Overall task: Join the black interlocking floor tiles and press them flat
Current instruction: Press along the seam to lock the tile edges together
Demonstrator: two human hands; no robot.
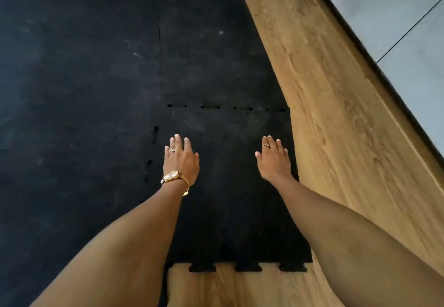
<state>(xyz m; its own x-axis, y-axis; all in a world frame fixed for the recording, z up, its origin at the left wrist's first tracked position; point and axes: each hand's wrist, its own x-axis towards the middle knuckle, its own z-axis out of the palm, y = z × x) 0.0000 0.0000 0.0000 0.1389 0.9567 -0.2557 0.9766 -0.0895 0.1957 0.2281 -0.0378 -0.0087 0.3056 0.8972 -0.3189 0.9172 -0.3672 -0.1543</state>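
Both bare forearms stretched forward and down, converging slightly toward the wrists. Left hand [181, 160] flat, palm down, fingers straight and close together, thumb tucked along the inner side; ring on one finger, gold watch [171, 176] on the wrist with its clasp hanging loose. Right hand [274, 159] likewise flat, palm down, fingers slightly spread, thumb angled out toward the left, ring on one finger. Hands level with each other, well apart, neither gripping anything.
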